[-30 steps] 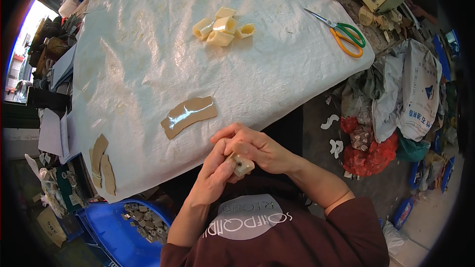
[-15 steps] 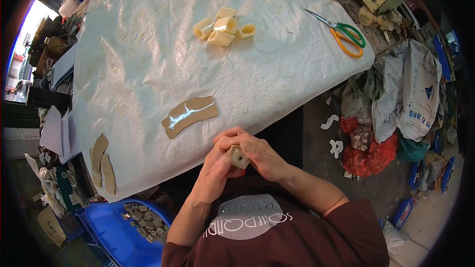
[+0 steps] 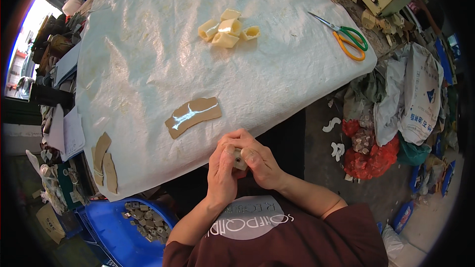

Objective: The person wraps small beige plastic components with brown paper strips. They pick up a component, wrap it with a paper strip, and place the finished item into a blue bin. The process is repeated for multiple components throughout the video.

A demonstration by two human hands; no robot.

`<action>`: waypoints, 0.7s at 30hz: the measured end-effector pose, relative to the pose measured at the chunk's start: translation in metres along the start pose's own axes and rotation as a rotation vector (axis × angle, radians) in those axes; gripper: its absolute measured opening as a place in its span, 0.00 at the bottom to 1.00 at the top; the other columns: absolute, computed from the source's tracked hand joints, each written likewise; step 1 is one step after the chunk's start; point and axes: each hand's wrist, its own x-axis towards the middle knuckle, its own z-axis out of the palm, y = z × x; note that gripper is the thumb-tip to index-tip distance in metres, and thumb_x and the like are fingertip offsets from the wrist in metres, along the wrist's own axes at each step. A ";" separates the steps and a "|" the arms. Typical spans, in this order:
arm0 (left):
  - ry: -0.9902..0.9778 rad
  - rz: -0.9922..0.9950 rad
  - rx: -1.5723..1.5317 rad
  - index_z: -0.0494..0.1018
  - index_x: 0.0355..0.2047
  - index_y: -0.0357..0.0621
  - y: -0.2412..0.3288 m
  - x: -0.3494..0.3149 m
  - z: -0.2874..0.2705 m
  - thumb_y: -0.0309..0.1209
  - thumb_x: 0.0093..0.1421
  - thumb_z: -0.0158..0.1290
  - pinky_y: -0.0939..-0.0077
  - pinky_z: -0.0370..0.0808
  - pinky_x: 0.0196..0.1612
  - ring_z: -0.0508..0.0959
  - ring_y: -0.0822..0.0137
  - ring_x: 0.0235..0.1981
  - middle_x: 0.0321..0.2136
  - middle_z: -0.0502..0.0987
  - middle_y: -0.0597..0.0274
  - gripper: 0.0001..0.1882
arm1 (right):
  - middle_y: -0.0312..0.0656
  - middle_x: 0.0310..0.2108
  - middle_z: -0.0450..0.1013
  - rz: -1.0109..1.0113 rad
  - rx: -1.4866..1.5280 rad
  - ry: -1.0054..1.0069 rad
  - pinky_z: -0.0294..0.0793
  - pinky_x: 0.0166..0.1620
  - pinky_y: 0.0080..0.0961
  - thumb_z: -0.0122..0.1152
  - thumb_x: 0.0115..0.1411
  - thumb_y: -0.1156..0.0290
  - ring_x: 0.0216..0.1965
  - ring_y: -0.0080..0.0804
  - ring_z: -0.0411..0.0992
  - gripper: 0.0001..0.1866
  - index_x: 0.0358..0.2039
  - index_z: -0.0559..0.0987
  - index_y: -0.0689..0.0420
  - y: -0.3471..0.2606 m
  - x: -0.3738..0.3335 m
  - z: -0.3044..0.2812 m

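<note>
Close to my body, just off the table's near edge, both hands are closed around one small beige angular block [image 3: 239,161] with a dark hole in its end. My left hand [image 3: 223,168] grips it from the left, thumb along its side. From the right my right hand [image 3: 261,164] wraps it, thumb pressed near the hole. Fingers cover most of the block. Beyond the hands, a curved brown flat piece [image 3: 194,116] with a shiny streak lies on the white sheet [image 3: 143,64]. Farther back sits a small pile of pale yellow hollow tube pieces [image 3: 228,28].
Scissors [image 3: 346,39] with green and orange handles lie at the right. Two brown strips [image 3: 105,163] rest at the left edge. A blue bin [image 3: 111,222] of small blocks stands lower left. Bags, red [image 3: 368,160] and white [image 3: 418,99], crowd the right floor.
The block has turned a little and sits deeper between my hands, with both thumbs now over it and less of it showing. The whole view has shifted slightly.
</note>
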 end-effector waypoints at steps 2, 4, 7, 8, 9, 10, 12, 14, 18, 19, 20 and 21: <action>-0.012 -0.043 -0.104 0.63 0.46 0.38 0.003 -0.004 -0.007 0.45 0.62 0.40 0.81 0.68 0.29 0.71 0.73 0.32 0.36 0.69 0.61 0.22 | 0.44 0.49 0.61 -0.050 -0.085 -0.004 0.66 0.43 0.26 0.41 0.64 0.62 0.43 0.30 0.65 0.19 0.49 0.68 0.61 -0.002 0.008 0.003; -0.084 -0.033 -0.232 0.62 0.46 0.39 0.009 -0.008 -0.027 0.45 0.63 0.40 0.82 0.67 0.28 0.70 0.73 0.29 0.35 0.70 0.61 0.21 | 0.44 0.47 0.64 -0.085 -0.241 -0.002 0.66 0.43 0.27 0.46 0.62 0.63 0.42 0.32 0.66 0.16 0.45 0.70 0.60 -0.014 0.018 0.003; 0.120 0.278 0.092 0.63 0.44 0.40 0.022 -0.024 -0.053 0.42 0.64 0.39 0.83 0.66 0.27 0.69 0.74 0.27 0.34 0.70 0.61 0.18 | 0.43 0.43 0.68 -0.252 -0.481 -0.062 0.67 0.43 0.29 0.57 0.55 0.71 0.42 0.36 0.66 0.12 0.39 0.71 0.60 -0.026 0.046 -0.011; 0.246 0.395 0.259 0.64 0.44 0.39 0.022 -0.033 -0.069 0.41 0.64 0.39 0.83 0.66 0.27 0.69 0.74 0.27 0.34 0.70 0.60 0.17 | 0.42 0.38 0.70 -0.258 -0.522 -0.025 0.68 0.43 0.31 0.62 0.47 0.78 0.42 0.39 0.66 0.10 0.31 0.72 0.60 -0.024 0.056 -0.012; 0.376 0.508 0.426 0.65 0.43 0.39 0.021 -0.043 -0.087 0.39 0.64 0.39 0.83 0.66 0.28 0.69 0.74 0.27 0.35 0.70 0.60 0.16 | 0.41 0.38 0.70 -0.293 -0.594 -0.066 0.68 0.43 0.31 0.62 0.47 0.77 0.41 0.38 0.66 0.09 0.30 0.72 0.60 -0.021 0.065 -0.012; 0.564 0.551 0.573 0.66 0.41 0.38 0.020 -0.053 -0.103 0.35 0.64 0.38 0.83 0.66 0.28 0.68 0.74 0.28 0.35 0.69 0.60 0.14 | 0.41 0.37 0.69 -0.328 -0.664 -0.110 0.68 0.43 0.32 0.62 0.46 0.77 0.41 0.38 0.66 0.09 0.28 0.72 0.60 -0.017 0.074 -0.011; 0.886 0.566 0.770 0.68 0.40 0.37 0.018 -0.079 -0.133 0.28 0.62 0.39 0.81 0.66 0.32 0.68 0.71 0.30 0.37 0.67 0.60 0.11 | 0.41 0.37 0.69 -0.357 -0.770 -0.201 0.69 0.43 0.32 0.64 0.44 0.76 0.41 0.38 0.65 0.08 0.25 0.73 0.60 -0.010 0.089 -0.004; 1.074 0.546 1.001 0.68 0.41 0.36 0.014 -0.109 -0.165 0.25 0.60 0.41 0.77 0.66 0.38 0.68 0.66 0.35 0.38 0.66 0.58 0.10 | 0.41 0.37 0.68 -0.417 -0.876 -0.261 0.69 0.42 0.29 0.65 0.42 0.75 0.40 0.37 0.65 0.10 0.25 0.73 0.60 -0.009 0.100 0.003; 1.253 0.268 1.386 0.68 0.42 0.36 -0.027 -0.175 -0.228 0.24 0.54 0.47 0.69 0.62 0.47 0.65 0.57 0.43 0.41 0.63 0.51 0.14 | 0.41 0.36 0.67 -0.437 -1.054 -0.369 0.69 0.43 0.27 0.67 0.40 0.72 0.39 0.36 0.64 0.13 0.26 0.74 0.61 -0.006 0.116 0.012; 1.275 0.135 1.380 0.68 0.43 0.36 -0.040 -0.187 -0.239 0.24 0.53 0.49 0.67 0.60 0.49 0.64 0.55 0.44 0.42 0.62 0.49 0.15 | 0.41 0.35 0.66 -0.435 -1.065 -0.385 0.69 0.42 0.27 0.67 0.41 0.72 0.38 0.36 0.65 0.12 0.25 0.74 0.61 -0.005 0.119 0.012; 1.250 -0.042 1.388 0.68 0.44 0.37 -0.050 -0.196 -0.243 0.26 0.52 0.50 0.65 0.60 0.50 0.64 0.53 0.44 0.44 0.60 0.46 0.18 | 0.41 0.34 0.66 -0.429 -1.077 -0.403 0.70 0.42 0.27 0.66 0.41 0.72 0.38 0.36 0.65 0.11 0.25 0.74 0.61 -0.002 0.120 0.011; 1.285 -0.103 1.378 0.68 0.44 0.37 -0.059 -0.199 -0.249 0.25 0.52 0.50 0.65 0.59 0.50 0.64 0.53 0.45 0.45 0.60 0.46 0.18 | 0.41 0.33 0.66 -0.424 -1.090 -0.420 0.70 0.41 0.27 0.65 0.42 0.72 0.38 0.36 0.65 0.10 0.24 0.74 0.60 0.000 0.121 0.011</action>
